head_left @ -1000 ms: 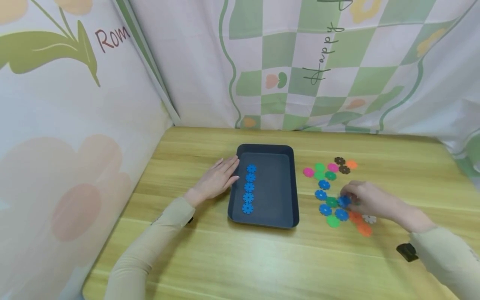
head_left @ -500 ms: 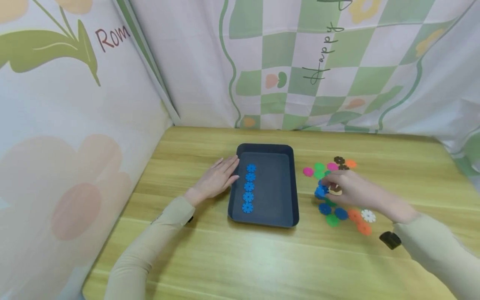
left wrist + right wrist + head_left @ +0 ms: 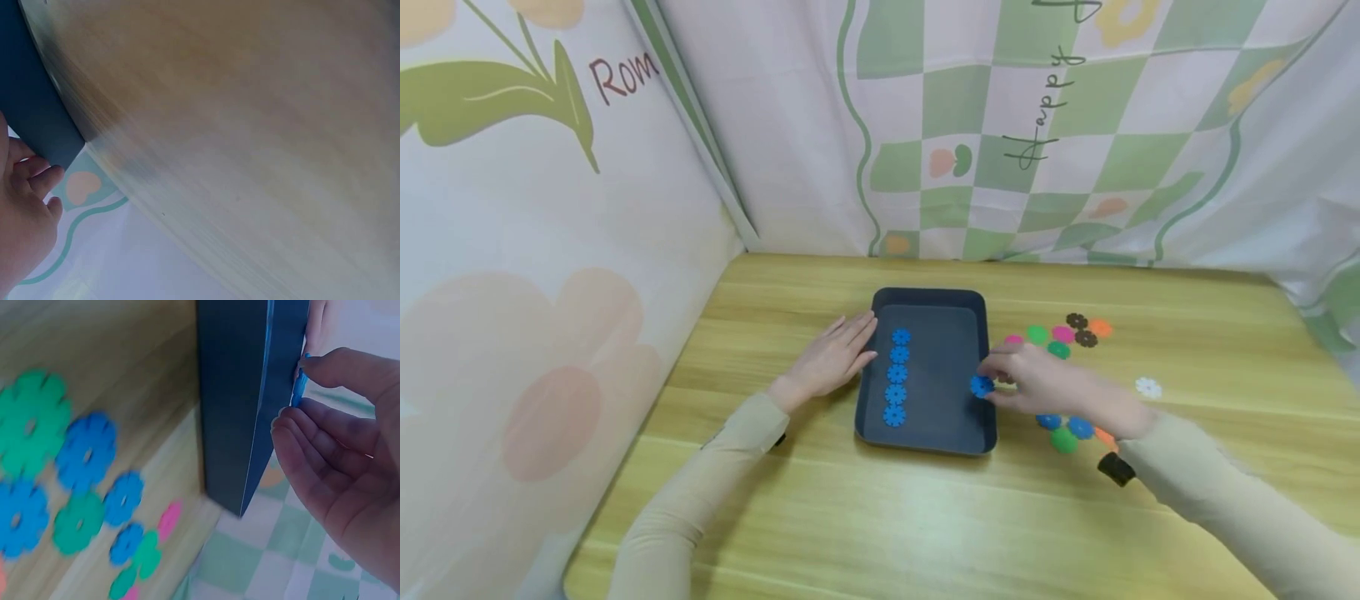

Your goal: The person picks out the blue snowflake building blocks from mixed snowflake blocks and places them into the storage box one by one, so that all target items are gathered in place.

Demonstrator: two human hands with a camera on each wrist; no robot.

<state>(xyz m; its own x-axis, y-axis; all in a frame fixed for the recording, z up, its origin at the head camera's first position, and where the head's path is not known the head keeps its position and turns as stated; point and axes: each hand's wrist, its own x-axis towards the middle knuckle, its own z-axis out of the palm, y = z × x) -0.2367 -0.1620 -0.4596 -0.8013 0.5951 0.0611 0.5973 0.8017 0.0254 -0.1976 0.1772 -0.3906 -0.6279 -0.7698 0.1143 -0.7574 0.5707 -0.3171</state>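
A dark, shallow tray (image 3: 943, 367) lies on the wooden table with a column of several blue notched discs (image 3: 897, 374) along its left side. Against the tray's left rim rests my left hand (image 3: 829, 360), its fingers extended; the left wrist view shows the fingertips at the tray's outer wall. Between thumb and fingers, my right hand (image 3: 1037, 383) pinches another blue notched disc (image 3: 981, 386), which is just inside the right rim. From the right wrist view, this blue disc (image 3: 300, 384) appears edge-on beside the tray wall.
Right of the tray lie loose discs: green (image 3: 1064, 440), blue (image 3: 1081, 427), pink (image 3: 1063, 334), brown (image 3: 1086, 338) and orange (image 3: 1101, 327). A white disc (image 3: 1148, 387) lies apart. My right forearm covers some. A curtain (image 3: 955, 208) hangs behind the table.
My right hand has moved left from the loose discs to the tray's right side, carrying the blue disc. The white disc has shifted farther back. My left hand stays put.
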